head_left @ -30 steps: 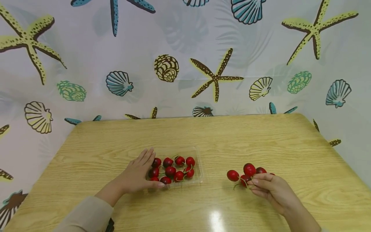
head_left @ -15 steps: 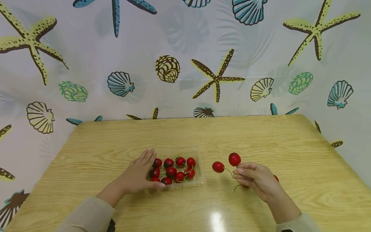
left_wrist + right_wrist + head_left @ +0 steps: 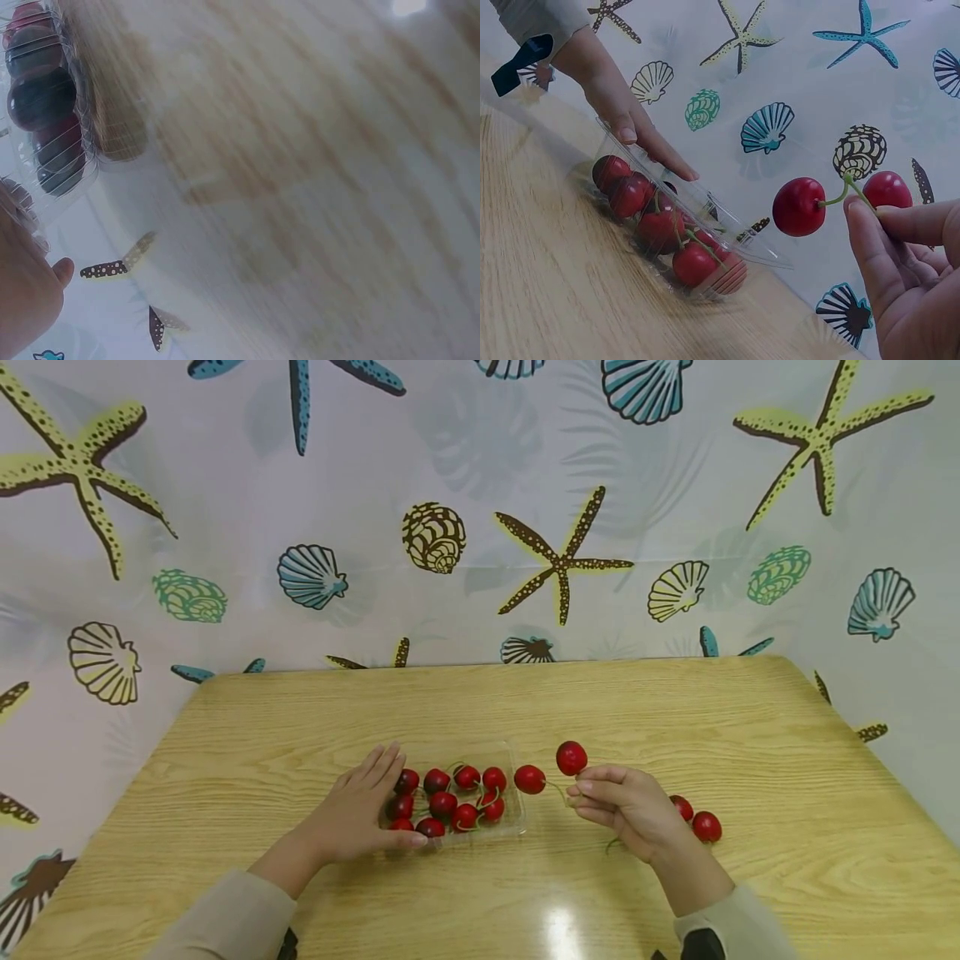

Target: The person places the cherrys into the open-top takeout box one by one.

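A clear plastic box [image 3: 512, 831] holding several red cherries [image 3: 442, 805] stands on the table. My left hand [image 3: 360, 814] lies over its left end, fingers straight, thumb along the near rim. Just right of the box, my right hand [image 3: 622, 810] pinches the green stems [image 3: 847, 189] of a cherry pair between thumb and fingertips. One held cherry [image 3: 530, 779] hangs left near the box's right rim; the other cherry [image 3: 572, 758] sits above the fingertips. In the right wrist view both stems join at the pinch, and the pair is clear of the table.
Behind the right hand, two more cherries [image 3: 707, 827] lie on the wooden table [image 3: 300, 718]; a stem shows below the hand, its fruit hidden. A pale cloth [image 3: 360, 468] printed with shells and starfish hangs behind the table.
My right hand has lifted a cherry pair from the group at right and carried it left toward the box. Cherries left behind now show past the wrist. The left hand stays put.
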`<state>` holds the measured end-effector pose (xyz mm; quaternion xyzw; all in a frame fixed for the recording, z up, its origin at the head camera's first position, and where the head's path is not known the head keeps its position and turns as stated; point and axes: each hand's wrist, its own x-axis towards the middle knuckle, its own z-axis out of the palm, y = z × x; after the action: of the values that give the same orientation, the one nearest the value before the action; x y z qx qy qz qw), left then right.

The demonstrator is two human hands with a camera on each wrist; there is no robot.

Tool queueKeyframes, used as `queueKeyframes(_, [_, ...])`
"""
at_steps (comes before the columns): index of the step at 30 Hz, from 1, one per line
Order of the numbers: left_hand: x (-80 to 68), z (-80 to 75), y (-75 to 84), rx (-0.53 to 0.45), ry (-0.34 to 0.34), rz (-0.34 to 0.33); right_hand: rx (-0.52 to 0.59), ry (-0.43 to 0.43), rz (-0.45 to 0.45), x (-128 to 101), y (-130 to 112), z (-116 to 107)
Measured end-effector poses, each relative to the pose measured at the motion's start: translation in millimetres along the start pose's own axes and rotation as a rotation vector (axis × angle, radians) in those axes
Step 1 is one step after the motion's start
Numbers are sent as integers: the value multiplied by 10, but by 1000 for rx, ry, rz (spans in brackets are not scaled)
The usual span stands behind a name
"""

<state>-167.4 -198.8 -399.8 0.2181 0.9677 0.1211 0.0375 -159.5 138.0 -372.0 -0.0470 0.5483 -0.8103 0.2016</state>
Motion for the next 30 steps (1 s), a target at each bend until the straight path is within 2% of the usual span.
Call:
queueKeyframes(20, [0, -1, -13, -17, -2, -13, 4, -12, 9, 337, 113, 325])
queueKeyframes(30, [-3, -1, -14, -29, -8, -4, -49, -22, 19, 467, 156, 451])
